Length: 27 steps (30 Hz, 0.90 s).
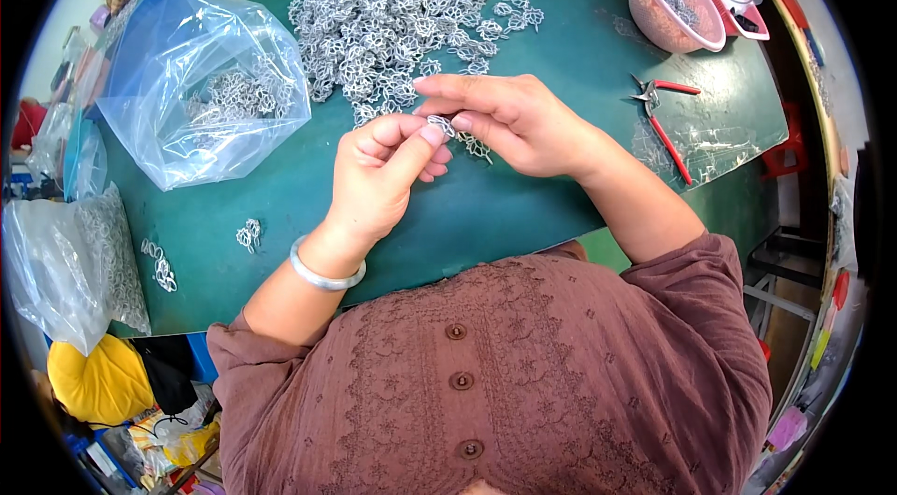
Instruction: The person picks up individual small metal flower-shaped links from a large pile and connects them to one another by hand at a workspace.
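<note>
Brown blouse closest to the lens, buttons down the front, at six o'clock. Sweeping left to right over the green table: at nine, a packed clear bag of silver metal bits; just inside it, toward half past eight, a few loose links. Clear plastic bag gaping at ten, partly filled; small cluster lying by itself at nine, nearer centre. Left hand at ten, just off centre, bangle at its wrist, thumb and forefinger pinched on one small silver piece at twelve. Big heap of similar bits beyond it, a shade before twelve. Linked bits show below my right thumb; hanging or lying, I cannot tell. Right hand at one, thumb tip at the piece's edge, fingers curved loosely over; whether it grips, I cannot tell. Red-handled cutters at two, untouched; pink basket past half past one. Working judgement: pinch lightly with the left, let the right thumb do the fine turning, keep fingertips off the gaps so the links stay visible; thin wire probably bends or snags if forced.
</note>
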### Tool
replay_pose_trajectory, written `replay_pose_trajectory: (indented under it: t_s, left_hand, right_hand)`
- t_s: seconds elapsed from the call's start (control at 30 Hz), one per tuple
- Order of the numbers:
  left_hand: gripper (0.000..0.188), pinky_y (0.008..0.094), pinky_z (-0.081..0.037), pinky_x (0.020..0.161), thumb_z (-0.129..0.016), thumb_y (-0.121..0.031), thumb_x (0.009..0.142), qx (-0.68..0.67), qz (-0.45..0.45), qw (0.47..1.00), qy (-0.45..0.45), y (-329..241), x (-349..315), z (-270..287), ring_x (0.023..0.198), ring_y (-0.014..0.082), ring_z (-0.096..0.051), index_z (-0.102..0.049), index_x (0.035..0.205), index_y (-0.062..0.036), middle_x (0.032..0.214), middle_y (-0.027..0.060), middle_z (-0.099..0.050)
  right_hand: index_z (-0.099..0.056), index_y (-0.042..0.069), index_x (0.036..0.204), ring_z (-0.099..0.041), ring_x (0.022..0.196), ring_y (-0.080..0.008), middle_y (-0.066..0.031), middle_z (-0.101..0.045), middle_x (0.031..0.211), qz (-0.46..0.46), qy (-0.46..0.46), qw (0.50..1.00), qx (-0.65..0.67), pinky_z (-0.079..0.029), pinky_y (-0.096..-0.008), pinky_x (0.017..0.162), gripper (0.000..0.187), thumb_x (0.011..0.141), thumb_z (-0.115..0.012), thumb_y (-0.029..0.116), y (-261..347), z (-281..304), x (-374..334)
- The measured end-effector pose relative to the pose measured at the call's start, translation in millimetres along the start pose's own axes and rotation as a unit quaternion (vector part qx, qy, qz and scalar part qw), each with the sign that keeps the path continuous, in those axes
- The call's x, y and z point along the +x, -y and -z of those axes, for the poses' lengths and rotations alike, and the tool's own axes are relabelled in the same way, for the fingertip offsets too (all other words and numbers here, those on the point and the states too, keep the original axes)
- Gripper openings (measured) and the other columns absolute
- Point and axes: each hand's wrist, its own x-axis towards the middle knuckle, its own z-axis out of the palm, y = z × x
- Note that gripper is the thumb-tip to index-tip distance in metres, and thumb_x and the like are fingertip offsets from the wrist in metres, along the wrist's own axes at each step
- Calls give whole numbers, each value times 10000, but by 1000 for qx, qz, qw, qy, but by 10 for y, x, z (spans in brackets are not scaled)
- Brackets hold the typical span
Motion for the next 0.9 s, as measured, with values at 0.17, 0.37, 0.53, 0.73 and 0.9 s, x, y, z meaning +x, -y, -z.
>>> replay_pose_trajectory:
  t_s: [0.17,0.37,0.53,0.73,0.9]
  left_hand:
    - [92,197,-463,578,-564,-98,821,36,-38,999,-6,6,-22,-11,637,84,-565,-600,834,-14,730,41,-603]
    - [100,197,-445,566,-535,-85,833,89,-89,992,-7,9,-30,-36,607,85,-548,-583,833,2,722,56,-603]
    - [87,196,-458,580,-538,-68,831,113,-126,986,6,26,-29,-22,617,84,-551,-580,832,8,726,57,-601]
    - [53,190,-437,552,-556,-34,811,104,-129,986,2,27,-23,-36,618,61,-530,-583,784,3,697,25,-583]
    - [83,197,-456,582,-533,-59,832,122,-138,983,16,33,-24,-15,623,81,-549,-576,815,10,728,53,-596]
  right_hand:
    - [-471,54,1169,-602,888,-249,-136,-608,967,-8,-2,1000,28,-482,-295,737,396,783,-493,-33,14,4,2]
    - [-471,47,1168,-600,898,-234,-129,-610,969,-13,-4,999,42,-478,-290,753,392,786,-491,-39,23,11,-3]
    - [-471,43,1167,-594,912,-239,-134,-604,982,-9,-2,999,41,-474,-292,769,391,785,-490,-37,13,12,-8]
    - [-472,49,1168,-591,913,-251,-128,-601,992,0,5,999,35,-473,-297,766,391,786,-483,-32,22,21,-3]
    - [-472,51,1169,-589,917,-248,-127,-599,996,-1,7,999,36,-470,-296,770,389,789,-478,-34,22,22,-1]
